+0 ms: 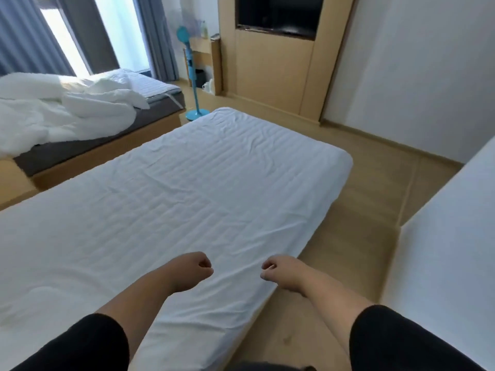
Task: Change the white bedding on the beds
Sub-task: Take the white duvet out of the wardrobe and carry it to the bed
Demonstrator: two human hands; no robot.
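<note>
On the near bed, the white sheet [187,188] is already spread over the mattress and wrapped round the far corner, though it's pretty creased across the middle. Both hands hover over its near edge with the fingers curled in. The left hand [197,267] looks like a loose fist holding nothing. The right hand [276,269] sits right above the bed's side edge, and honestly I can't tell if it's nipping a bit of fabric or just curled on air.

Stuff that could go sideways, imo: if either hand tugs hard toward the near end to flatten those creases, the far corner could pop off the mattress and need re-tucking. Pull on one side only and the stripes end up crooked, with more overhang on the floor side.

Further out, the second bed [101,145] by the window has its dark mattress half bare with a rumpled white duvet [67,111] heaped on it, so that one's clearly not done. There's also a blue standing fan [191,76] in the gap past both beds; swing bedding around there and it could catch and tip.
</note>
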